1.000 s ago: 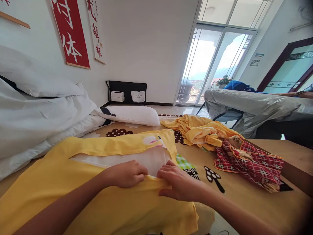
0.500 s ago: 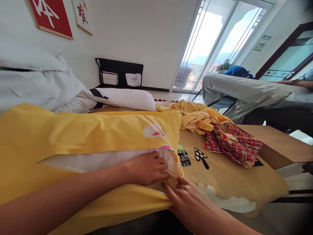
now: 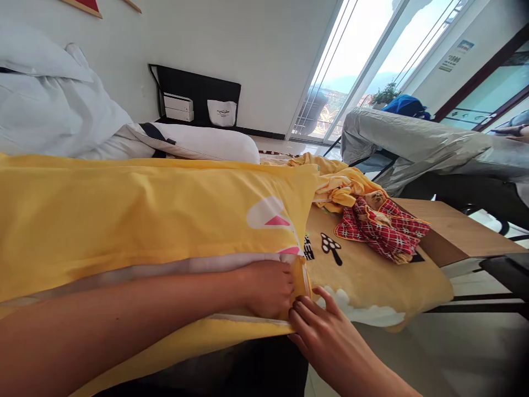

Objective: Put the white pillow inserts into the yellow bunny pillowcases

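A long yellow fabric cover (image 3: 165, 215) with a white and pink print lies in front of me. Through its long open slit shows a white inner filling (image 3: 223, 261). My left hand (image 3: 270, 286) reaches into the slit near the right end, fingers curled down at the corner; the fingertips are hidden. At that same corner my right hand (image 3: 316, 325) pinches the cover's edge between thumb and curled fingers, its index finger raised. The two hands almost touch. A pale strip runs along the slit's lower edge.
Beyond the cover lie white bedding (image 3: 53, 105) and a white pillow (image 3: 206, 142). To the right, a red plaid cloth (image 3: 380, 229) and crumpled yellow cloth (image 3: 341, 190) rest on a tan printed mat (image 3: 363, 281). A wooden surface (image 3: 463, 223) adjoins it. Another person's hand (image 3: 514, 131) shows far right.
My left hand has pushed further right and deeper into the corner, its fingers now curled in. My right hand has shifted slightly right along the edge. The view has tilted downward.
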### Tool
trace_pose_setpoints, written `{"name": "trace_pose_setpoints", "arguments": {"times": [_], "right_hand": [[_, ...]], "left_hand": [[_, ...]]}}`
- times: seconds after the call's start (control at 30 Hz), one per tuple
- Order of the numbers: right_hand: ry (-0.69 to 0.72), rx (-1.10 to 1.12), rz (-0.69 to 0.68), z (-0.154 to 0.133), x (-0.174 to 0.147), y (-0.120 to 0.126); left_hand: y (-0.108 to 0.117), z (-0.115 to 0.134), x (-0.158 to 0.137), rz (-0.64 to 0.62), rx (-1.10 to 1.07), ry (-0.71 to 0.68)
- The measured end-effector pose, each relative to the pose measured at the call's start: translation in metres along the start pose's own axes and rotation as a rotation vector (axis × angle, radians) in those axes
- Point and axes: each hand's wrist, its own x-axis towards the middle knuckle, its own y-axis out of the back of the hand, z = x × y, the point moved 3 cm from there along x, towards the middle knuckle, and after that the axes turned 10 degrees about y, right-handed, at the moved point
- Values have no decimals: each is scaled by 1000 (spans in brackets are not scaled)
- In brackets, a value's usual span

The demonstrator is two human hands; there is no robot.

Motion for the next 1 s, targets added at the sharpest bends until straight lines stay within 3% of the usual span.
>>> {"name": "trace_pose_setpoints", "arguments": {"times": [0.13,0.23,0.33,0.43,0.6,0.8,1.0], "right_hand": [[-12,38,-39,1,-3,2],[-1,50,-48,3,0,7],[3,39,-50,6,2,13],[10,25,-72,10,3,16],[100,81,-135,16,8,16],[143,192,-233,24,12,14],[175,166,-343,25,20,6]], "left_hand": [[-8,1,5,26,30,242],[-15,1,15,-49,43,374],[-19,3,25,-150,81,401],[-17,4,31,-100,152,409],[-27,11,34,-128,177,154],[-39,7,32,-172,126,252],[-19,-11,19,-192,-40,426]]}}
